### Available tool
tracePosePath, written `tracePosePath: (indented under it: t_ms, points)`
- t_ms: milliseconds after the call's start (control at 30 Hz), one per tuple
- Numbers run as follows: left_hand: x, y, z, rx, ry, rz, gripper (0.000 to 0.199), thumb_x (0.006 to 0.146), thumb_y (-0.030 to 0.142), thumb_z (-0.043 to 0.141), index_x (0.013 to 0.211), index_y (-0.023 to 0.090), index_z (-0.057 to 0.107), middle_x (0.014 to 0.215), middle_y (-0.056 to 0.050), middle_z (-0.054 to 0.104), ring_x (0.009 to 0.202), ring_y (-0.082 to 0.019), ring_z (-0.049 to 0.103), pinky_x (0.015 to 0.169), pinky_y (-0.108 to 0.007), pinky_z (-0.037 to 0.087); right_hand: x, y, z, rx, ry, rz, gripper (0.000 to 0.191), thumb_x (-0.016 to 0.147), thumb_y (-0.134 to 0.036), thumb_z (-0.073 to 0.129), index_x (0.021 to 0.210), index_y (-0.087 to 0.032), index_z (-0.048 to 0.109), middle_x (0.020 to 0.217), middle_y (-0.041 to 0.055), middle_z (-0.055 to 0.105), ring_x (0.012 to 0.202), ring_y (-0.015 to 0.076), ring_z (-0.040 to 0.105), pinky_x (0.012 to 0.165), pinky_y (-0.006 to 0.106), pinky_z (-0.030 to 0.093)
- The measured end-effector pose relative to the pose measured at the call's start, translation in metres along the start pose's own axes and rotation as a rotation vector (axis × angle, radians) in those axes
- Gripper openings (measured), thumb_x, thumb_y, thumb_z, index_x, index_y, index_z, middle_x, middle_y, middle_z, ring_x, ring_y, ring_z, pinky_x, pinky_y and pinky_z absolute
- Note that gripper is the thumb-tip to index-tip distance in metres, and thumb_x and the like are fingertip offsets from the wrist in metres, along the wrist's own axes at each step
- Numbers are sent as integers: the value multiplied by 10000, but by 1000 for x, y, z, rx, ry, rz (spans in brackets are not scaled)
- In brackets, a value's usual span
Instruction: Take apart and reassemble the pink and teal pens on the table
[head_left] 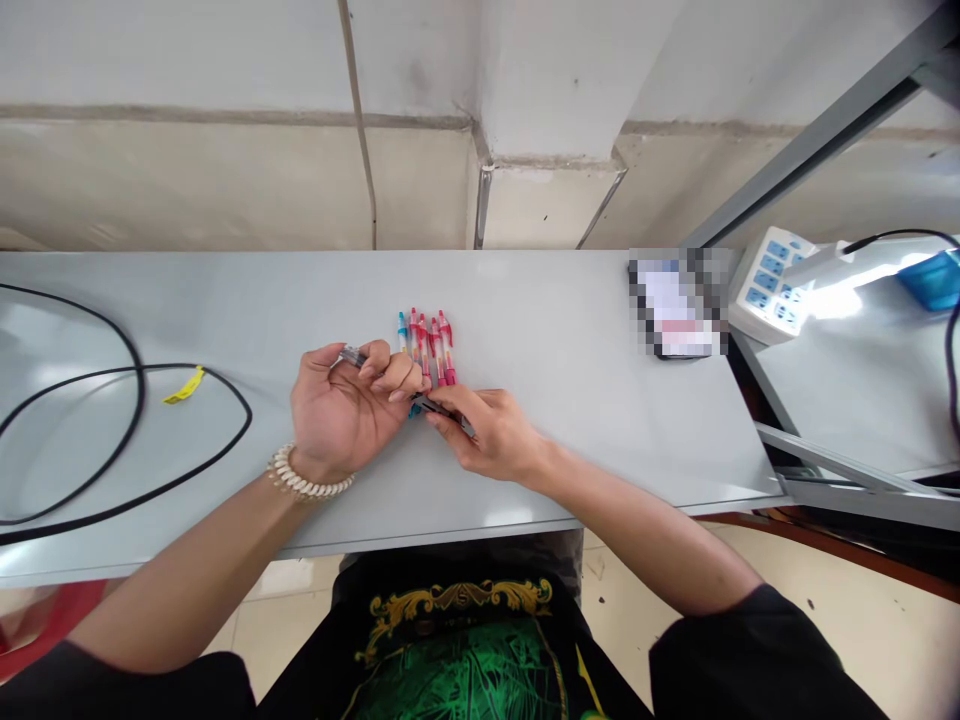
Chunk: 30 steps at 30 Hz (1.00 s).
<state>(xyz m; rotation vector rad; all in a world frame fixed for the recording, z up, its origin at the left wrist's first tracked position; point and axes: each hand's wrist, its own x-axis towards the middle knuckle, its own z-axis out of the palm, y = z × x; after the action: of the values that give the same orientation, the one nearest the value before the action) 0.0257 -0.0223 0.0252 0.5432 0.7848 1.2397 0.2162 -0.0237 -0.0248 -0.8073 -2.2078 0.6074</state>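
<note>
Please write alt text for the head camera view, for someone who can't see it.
Two bare hands, left and right, hold a dark pen-like item over a pale table, by a row of pink and blue pens. A looped black cable lies at left; a pixelated phone-like object and white power strip are at right.

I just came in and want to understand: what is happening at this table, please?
A person is handling a dark pen with both hands above the table. The left hand is palm up, curled around its clear-looking end, while the fingers of the right hand pinch the other end. Just beyond the hands, several pink pens and a blue one lie side by side.
</note>
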Motion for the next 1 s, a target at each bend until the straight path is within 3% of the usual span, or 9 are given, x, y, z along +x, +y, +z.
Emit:
tracePosePath:
  t_ms: [133,200,267,400,500,633,767,900,1000]
  points:
    - [3,0,-1,28,48,49,630,971,748,394,835,208,690,858,-99,645,869,-234,648,859,-385,610,2,6,-12,-10,72,115,221,1082,-322,468,1182,-197,621,919,44,786,681,123,657,658,269,524]
    - [6,0,-5,49,64,89,713,979,765,347,1018,175,746,1124,-148,711,1101,-261,673,970,-376,592,5,13,-23,-125,118,219,247,1074,-328,446,1175,-194,628,899,49,783,665,135,643,652,283,504]
    - [10,-1,-11,88,79,141,657,986,708,393,1080,170,758,1218,-152,709,1167,-257,667,996,-361,577,9,21,-36,-303,110,361,267,1060,-320,421,1173,-185,622,834,50,762,632,156,616,619,298,442]
    - [16,-7,-21,235,176,262,262,940,440,637,941,204,751,1032,-87,703,928,-186,676,826,-305,562,17,32,-60,-673,-48,627,243,1030,-253,432,1142,-154,624,749,80,713,628,205,599,648,320,341]
    - [19,-11,-23,349,247,318,70,844,260,756,847,207,710,876,-28,650,769,-138,624,715,-273,507,19,34,-70,-839,-136,703,228,1017,-213,427,1071,-128,631,671,88,654,616,216,563,711,341,338]
    - [19,-14,-22,434,306,317,125,781,176,788,827,197,675,799,8,605,687,-106,574,669,-254,469,16,33,-71,-881,-100,722,244,1015,-235,437,1110,-112,624,656,102,618,761,288,584,783,392,388]
    - [18,-13,-23,456,301,319,139,801,171,778,839,200,647,814,11,599,691,-102,555,678,-258,468,11,41,-67,-841,39,658,277,986,-273,505,1166,-104,630,962,212,663,1007,364,583,866,485,459]
    - [18,-13,-24,480,301,315,170,791,168,786,837,203,626,817,13,583,693,-103,537,673,-264,462,5,66,-73,-740,115,688,364,967,-131,346,1170,-116,647,1123,220,589,941,298,587,788,450,513]
    - [18,-14,-25,496,295,320,182,787,166,795,836,202,623,824,11,582,699,-103,530,676,-265,460,2,83,-84,-654,177,677,374,980,-158,343,1187,-132,654,1180,200,562,903,259,589,807,444,539]
